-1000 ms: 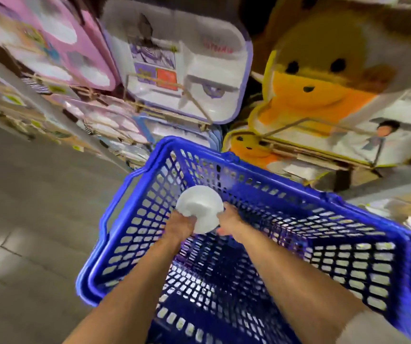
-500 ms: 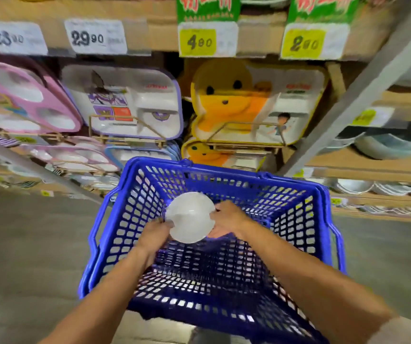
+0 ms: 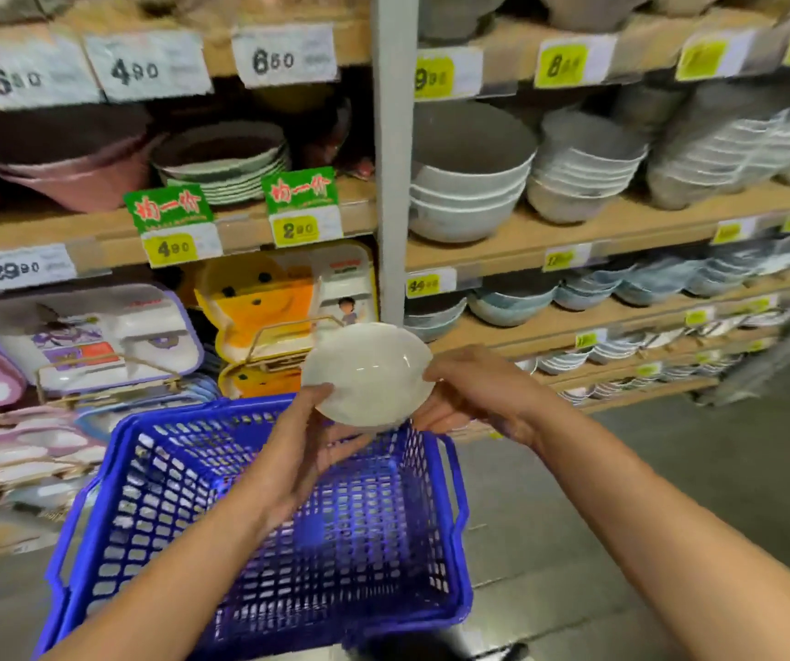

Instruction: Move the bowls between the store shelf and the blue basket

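1. Wooden store shelf [image 3: 622,233] behind the blue plastic mesh basket [image 3: 164,474] carries stacked greyish bowls [image 3: 469,202].
2. The left hand [image 3: 307,446] and right hand [image 3: 474,393] grip a small white round bowl [image 3: 369,374], perhaps ceramic, above the basket's far rim.
3. Earlier it hung lower, within the basket's mouth.

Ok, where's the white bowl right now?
Head view, centre: the white bowl is held between the left hand and right hand, above the far rim of the blue basket, in front of the grey shelf post.

Blue basket [image 3: 202,411] open-topped, grey post [image 3: 390,183] ahead (shelves [image 3: 622,224] crowded)
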`<state>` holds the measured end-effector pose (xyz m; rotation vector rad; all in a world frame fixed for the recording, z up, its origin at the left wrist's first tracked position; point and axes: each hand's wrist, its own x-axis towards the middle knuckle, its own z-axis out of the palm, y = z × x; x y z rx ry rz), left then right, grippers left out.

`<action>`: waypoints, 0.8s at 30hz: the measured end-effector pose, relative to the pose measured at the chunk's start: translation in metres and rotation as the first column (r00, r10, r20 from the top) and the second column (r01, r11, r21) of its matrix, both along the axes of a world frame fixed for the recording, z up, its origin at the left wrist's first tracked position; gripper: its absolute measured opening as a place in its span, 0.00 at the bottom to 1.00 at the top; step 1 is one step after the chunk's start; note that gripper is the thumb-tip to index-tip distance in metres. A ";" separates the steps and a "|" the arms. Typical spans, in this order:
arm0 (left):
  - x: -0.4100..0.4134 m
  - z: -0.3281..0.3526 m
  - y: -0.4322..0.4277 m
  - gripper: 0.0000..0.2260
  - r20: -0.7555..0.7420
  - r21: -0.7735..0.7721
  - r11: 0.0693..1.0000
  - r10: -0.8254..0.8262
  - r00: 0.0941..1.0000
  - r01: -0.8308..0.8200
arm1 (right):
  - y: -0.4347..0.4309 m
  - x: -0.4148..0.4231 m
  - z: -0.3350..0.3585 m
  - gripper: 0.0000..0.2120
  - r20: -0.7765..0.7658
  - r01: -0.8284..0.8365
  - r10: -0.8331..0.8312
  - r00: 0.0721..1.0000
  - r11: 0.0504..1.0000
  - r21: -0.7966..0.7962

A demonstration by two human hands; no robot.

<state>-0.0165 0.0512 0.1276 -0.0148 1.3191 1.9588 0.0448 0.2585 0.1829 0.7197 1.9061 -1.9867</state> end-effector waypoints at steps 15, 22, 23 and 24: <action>0.089 0.108 0.293 0.22 0.024 -0.038 0.978 -0.203 0.979 0.203 | 0.263 0.163 0.067 0.11 -0.279 0.215 -0.232 0.932 0.972 -0.092; 0.126 0.110 0.407 0.20 0.029 -0.070 0.952 -0.298 0.954 0.299 | 0.346 0.217 0.065 0.32 -0.325 0.296 -0.311 0.893 0.950 -0.094; 0.129 0.110 0.422 0.20 0.028 -0.072 0.950 -0.302 0.953 0.304 | 0.355 0.220 0.065 0.32 -0.332 0.315 -0.326 0.885 0.945 -0.090; 0.131 0.109 0.436 0.20 0.026 -0.074 0.948 -0.308 0.951 0.310 | 0.364 0.222 0.066 0.32 -0.341 0.345 -0.352 0.872 0.935 -0.083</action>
